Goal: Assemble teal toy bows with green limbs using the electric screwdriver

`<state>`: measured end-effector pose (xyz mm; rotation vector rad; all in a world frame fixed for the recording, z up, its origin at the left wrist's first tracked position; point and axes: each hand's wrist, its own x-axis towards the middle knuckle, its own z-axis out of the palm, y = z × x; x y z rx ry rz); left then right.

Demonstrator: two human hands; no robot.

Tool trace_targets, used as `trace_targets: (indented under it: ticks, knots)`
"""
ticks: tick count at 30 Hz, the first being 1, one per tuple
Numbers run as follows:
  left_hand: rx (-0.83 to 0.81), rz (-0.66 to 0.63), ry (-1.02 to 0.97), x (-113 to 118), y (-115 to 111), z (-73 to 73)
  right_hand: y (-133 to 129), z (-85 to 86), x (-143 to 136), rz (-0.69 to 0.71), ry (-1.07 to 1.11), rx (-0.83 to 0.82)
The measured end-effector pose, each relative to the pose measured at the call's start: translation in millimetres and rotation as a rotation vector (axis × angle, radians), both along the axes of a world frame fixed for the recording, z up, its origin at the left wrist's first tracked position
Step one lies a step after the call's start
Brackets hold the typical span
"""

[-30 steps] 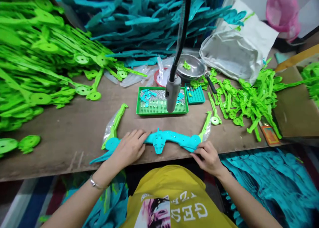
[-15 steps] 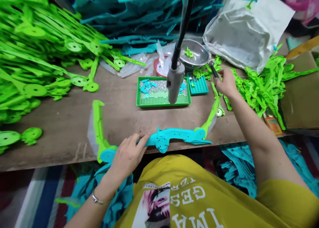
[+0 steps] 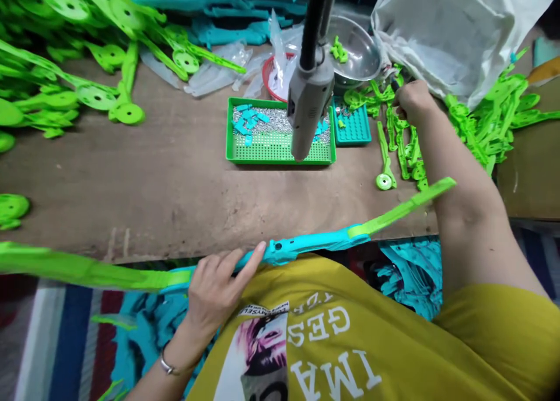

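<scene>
Close in, the left hand (image 3: 219,290) lies knuckles up over the blue bar (image 3: 306,244), fingers near together and bent across it, thumb stretched along it to the right; the bar is gripped at the table's front edge, just above the yellow shirt (image 3: 341,331); a bracelet (image 3: 167,361) circles the wrist below that hand. From the bar's ends run two light green arms, the left green arm (image 3: 87,269) reaching out left of the left hand, the right green arm (image 3: 406,207) slanting up to the right, overlapping the right forearm in view; blue parts (image 3: 151,331) lie below and left of the same hand, beneath the table (image 3: 175,196). Beyond the left hand sits the green tray (image 3: 280,157), with small blue pieces and silvery bits; over it hangs the grey tool (image 3: 308,106); the small teal tray (image 3: 352,129) is just right of that tray. Farther off, the right hand (image 3: 413,100) is curled closed round a dark handle (image 3: 394,84), its fingertips mostly hidden; green parts (image 3: 481,129) are heaped to its right; left of it stands the metal bowl (image 3: 361,53), and behind it slumps the white sack (image 3: 446,33).
</scene>
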<state>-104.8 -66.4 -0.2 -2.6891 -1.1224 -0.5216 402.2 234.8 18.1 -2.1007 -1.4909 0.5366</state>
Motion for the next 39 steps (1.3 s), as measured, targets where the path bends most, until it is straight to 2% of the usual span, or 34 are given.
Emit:
trace_targets:
  ticks: [2,4,6,8,10,12,17,20,23,26,29,32,35,39]
  knots:
    - [-0.065,0.001,0.044,1,-3,-2.8,-16,14.9,5,-0.139,0.083,-0.085]
    - [-0.138,-0.001,0.069,1,-5,-4.8,-40,30.7,7,-0.217,0.161,-0.122]
    - [-0.2,-0.009,0.063,0,-5,-6.0,-72,44.9,4,-0.224,0.252,-0.084]
    - [-0.25,-0.02,0.058,-1,-6,-7.0,-109,55.6,-3,-0.204,0.354,0.024]
    - [-0.302,-0.03,0.084,-3,-8,-8.9,-151,61.7,-13,-0.187,0.335,0.118]
    - [-0.363,-0.044,0.141,-5,-12,-12.4,-194,62.6,-21,-0.123,0.324,0.118]
    - [-0.517,-0.03,0.206,-6,-28,-20.9,-304,49.7,-38,-0.084,0.376,-0.045]
    - [-0.568,-0.025,0.202,-5,-32,-19.0,-363,42.6,-51,-0.04,0.334,-0.13]
    - [-0.579,-0.022,0.221,-5,-32,-14.6,-408,39.0,-65,-0.03,0.247,-0.215]
    - [-0.585,-0.022,0.231,-4,-31,-12.3,-434,38.2,-74,0.038,0.102,-0.303]
    - [-0.597,-0.016,0.233,-4,-33,-12.8,-446,42.5,-80,0.116,0.002,-0.36]
    - [-0.605,-0.018,0.232,-5,-35,-13.9,-451,49.0,-84,0.109,-0.055,-0.297]
    - [-0.602,-0.01,0.243,-3,-35,-13.4,-452,47.0,-86,0.083,-0.084,-0.213]
    - [-0.615,0.001,0.255,-1,-33,-10.6,-445,33.9,-84,0.115,-0.08,-0.314]
